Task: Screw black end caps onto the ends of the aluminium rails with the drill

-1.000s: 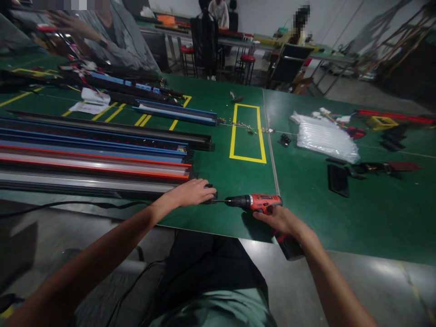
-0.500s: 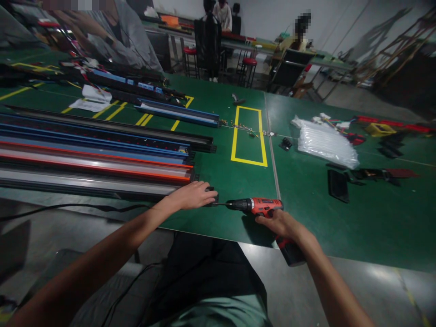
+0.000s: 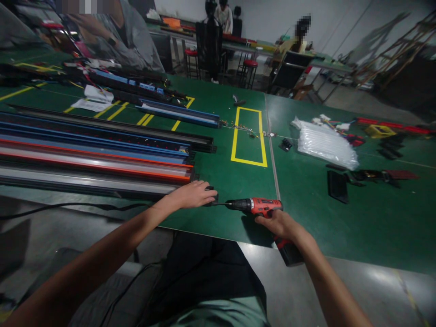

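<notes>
My right hand (image 3: 277, 222) is wrapped round the grip of a red and black cordless drill (image 3: 265, 205), which lies level above the table and points left. Its long thin bit (image 3: 221, 204) reaches to the black end piece (image 3: 211, 196) of the nearest long metal profile (image 3: 102, 182). Over that end my left hand (image 3: 194, 194) is closed, fingers curled on the black end piece and partly hiding it. Exactly where the bit's tip meets the end piece is too small to make out.
Several long profiles with red (image 3: 163, 170) and blue edges lie alongside on the green table (image 3: 374, 218). Bubble wrap (image 3: 325, 143), a dark phone-like slab (image 3: 338, 186) and small black parts (image 3: 286, 144) lie to the right. A person (image 3: 136, 41) stands across the table.
Both hands, the drill and the profile stay almost exactly where they were. The view has shifted very slightly.
</notes>
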Demonstrator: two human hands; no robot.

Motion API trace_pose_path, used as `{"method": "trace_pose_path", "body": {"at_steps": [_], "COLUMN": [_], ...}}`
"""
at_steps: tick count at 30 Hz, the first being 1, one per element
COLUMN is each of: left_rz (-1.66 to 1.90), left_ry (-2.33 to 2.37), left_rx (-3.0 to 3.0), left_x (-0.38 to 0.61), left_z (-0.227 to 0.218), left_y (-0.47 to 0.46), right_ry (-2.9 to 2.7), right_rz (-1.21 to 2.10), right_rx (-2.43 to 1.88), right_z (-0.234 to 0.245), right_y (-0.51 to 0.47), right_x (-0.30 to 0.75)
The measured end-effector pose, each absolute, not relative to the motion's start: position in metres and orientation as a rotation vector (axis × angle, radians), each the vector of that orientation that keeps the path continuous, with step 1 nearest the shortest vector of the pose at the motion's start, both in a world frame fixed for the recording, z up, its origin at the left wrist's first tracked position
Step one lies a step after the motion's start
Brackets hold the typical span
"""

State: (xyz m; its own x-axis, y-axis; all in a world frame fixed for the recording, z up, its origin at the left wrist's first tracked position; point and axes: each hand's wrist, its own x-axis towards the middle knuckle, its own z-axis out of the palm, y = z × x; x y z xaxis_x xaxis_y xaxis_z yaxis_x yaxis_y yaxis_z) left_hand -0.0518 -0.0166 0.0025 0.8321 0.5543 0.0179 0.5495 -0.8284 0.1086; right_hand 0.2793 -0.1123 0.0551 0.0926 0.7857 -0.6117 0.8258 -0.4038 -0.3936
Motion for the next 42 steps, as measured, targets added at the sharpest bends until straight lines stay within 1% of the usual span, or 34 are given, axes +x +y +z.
{"method": "trace_pose_path", "body": {"at_steps": [7, 12, 22, 35, 42], "left_rz": [0.004, 0.042, 0.034, 0.080, 0.011], "left_ry": [0.869, 0.876, 0.878, 0.875, 0.876], "left_rx": [2.980, 2.965, 3.005, 3.006, 3.019], "left_x": [-0.051, -0.052, -0.051, -0.051, -0.050], "left_z": [0.005, 0.002, 0.001, -0.001, 0.001], "left_y": [-0.017, -0.017, -0.018, -0.017, -0.018], "right_ry": [1.696, 1.699, 1.687, 1.717, 1.764], "right_rz": [-1.253, -1.291, -1.202, -1.222, -1.107], "right_rx": [2.305, 2.285, 2.273, 2.277, 2.302], "right_z": [0.049, 0.050, 0.050, 0.045, 0.040], "right_y": [-0.114, -0.114, -0.113, -0.115, -0.118], "right_x": [0.282, 0.281, 0.283, 0.285, 0.282]}}
